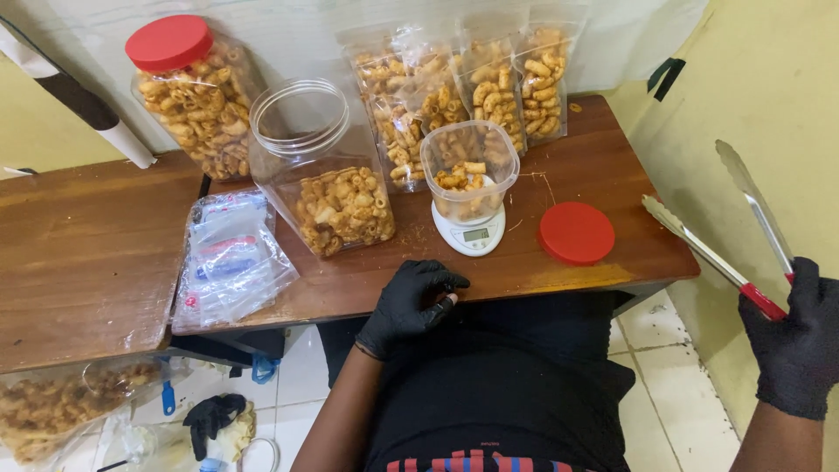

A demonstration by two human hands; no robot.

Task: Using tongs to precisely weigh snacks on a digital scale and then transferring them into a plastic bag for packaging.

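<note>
Head view: the wooden counter (pixel 87 253) carries an open jar (pixel 319 166) of curled snacks, a red-lidded jar (pixel 192 96), filled bags (pixel 476 87), a flat stack of empty bags (pixel 229 258), a tub (pixel 469 170) on a white scale (pixel 474 234) and a loose red lid (pixel 576 232). The right hand (pixel 795 336) has its grip closed round the tongs (pixel 725 227), off the counter's right end, blades apart. The left hand (pixel 411 301) curls at the counter edge, holding nothing. At lower left a bag is cut off.

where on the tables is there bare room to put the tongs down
Bare wood lies right of the scale around the red lid, and across the left table. The back edge is crowded: bags, two jars. The right hand holds the tongs.
</note>
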